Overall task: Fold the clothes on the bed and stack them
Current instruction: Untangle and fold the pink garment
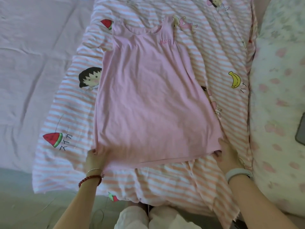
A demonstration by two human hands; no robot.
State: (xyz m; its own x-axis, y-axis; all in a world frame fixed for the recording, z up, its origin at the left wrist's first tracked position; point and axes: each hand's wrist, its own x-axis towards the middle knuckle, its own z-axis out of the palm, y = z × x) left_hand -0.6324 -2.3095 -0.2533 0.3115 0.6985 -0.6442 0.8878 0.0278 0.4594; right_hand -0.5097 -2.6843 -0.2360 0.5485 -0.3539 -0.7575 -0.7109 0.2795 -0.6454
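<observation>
A pink sleeveless top [148, 96] lies spread flat on the striped quilt, neckline at the far end and hem toward me. My left hand [95, 158] grips the hem's left corner, fingers curled round the cloth. My right hand [225, 152] pinches the hem's right corner, with some fingers tucked under the fabric.
The pink-and-white striped quilt [222, 52] with cartoon prints covers the bed's middle. A plain pink sheet [33, 63] lies at the left. A floral pillow or duvet [280, 96] rises at the right, with a dark phone-like object [301, 131] on it. My knees [148, 217] are at the near edge.
</observation>
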